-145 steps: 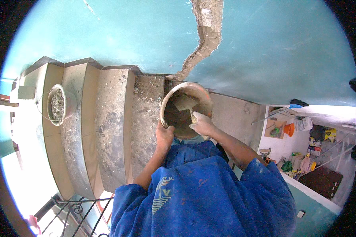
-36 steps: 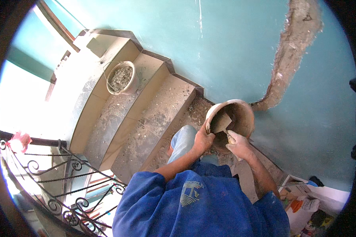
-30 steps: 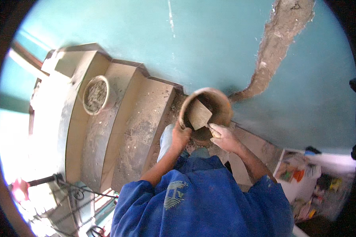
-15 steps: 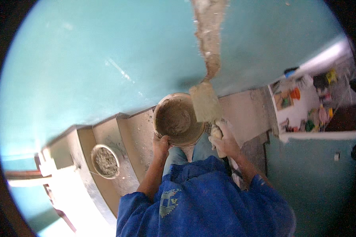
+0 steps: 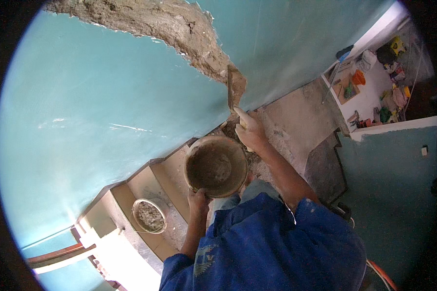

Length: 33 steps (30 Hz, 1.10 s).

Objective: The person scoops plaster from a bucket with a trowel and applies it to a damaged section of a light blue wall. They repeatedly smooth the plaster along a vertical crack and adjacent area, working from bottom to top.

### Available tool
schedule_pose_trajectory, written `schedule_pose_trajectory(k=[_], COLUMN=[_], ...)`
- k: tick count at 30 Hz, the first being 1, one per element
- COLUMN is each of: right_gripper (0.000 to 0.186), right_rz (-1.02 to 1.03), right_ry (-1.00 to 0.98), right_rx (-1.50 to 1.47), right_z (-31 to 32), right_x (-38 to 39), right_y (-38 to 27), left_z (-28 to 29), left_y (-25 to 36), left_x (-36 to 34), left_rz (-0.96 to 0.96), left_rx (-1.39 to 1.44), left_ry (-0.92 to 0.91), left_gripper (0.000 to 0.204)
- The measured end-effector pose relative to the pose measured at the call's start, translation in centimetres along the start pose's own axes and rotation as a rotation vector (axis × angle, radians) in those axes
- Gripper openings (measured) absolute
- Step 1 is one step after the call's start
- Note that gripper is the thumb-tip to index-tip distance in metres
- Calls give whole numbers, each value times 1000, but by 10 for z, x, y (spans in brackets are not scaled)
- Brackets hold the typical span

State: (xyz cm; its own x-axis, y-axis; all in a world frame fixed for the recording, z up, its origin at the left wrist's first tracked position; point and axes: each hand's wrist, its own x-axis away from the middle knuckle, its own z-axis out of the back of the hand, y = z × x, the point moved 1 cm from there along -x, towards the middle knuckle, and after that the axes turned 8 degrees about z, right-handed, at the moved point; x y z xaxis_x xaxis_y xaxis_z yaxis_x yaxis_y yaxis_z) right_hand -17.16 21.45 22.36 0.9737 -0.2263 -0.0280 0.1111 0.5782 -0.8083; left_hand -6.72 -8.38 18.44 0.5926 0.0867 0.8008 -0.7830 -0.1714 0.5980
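At the bare wall strip (image 5: pixel 194 48), we see the trowel (image 5: pixel 230 89) edge-on, long blade pointing away from our right hand (image 5: pixel 251 132), the nearer grip, closed on it; our left hand (image 5: pixel 198 200) clasps the bucket (image 5: pixel 240 167).

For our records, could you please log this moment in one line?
Left hand: holding dirty bucket at rim; Right hand: holding trowel at rough wall channel, contact unclear; Nearby: rubble bucket on stairs
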Motion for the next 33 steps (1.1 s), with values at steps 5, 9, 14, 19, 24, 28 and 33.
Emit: schedule_pose_trajectory(k=[5, 9, 14, 19, 24, 28, 33], right_gripper=[63, 66, 65, 62, 60, 61, 61], right_rz=[-82, -27, 37, -75, -221, -60, -58], right_ry=[82, 227, 164, -80, 31, -145, -281], right_rx=[-72, -215, -179, -194, -262, -227, -293], right_z=[-56, -101, -103, -48, -33, -60, -41], right_x=[-18, -32, -30, 3, -10, -15, 26], right_y=[-13, -19, -10, 1, 15, 13, 2], left_z=[21, 46, 64, 60, 48, 42, 33], left_y=[-6, -9, 2, 18, 21, 23, 20], left_x=[-5, -19, -31, -31, -26, -28, -24], left_rz=[4, -20, -19, -40, -52, -27, -3], left_rx=[75, 66, -4, 8, 151, -8, -128], left_ry=[-30, -113, -54, -154, -159, -102, -52], left_gripper=[41, 42, 46, 48, 47, 44, 43])
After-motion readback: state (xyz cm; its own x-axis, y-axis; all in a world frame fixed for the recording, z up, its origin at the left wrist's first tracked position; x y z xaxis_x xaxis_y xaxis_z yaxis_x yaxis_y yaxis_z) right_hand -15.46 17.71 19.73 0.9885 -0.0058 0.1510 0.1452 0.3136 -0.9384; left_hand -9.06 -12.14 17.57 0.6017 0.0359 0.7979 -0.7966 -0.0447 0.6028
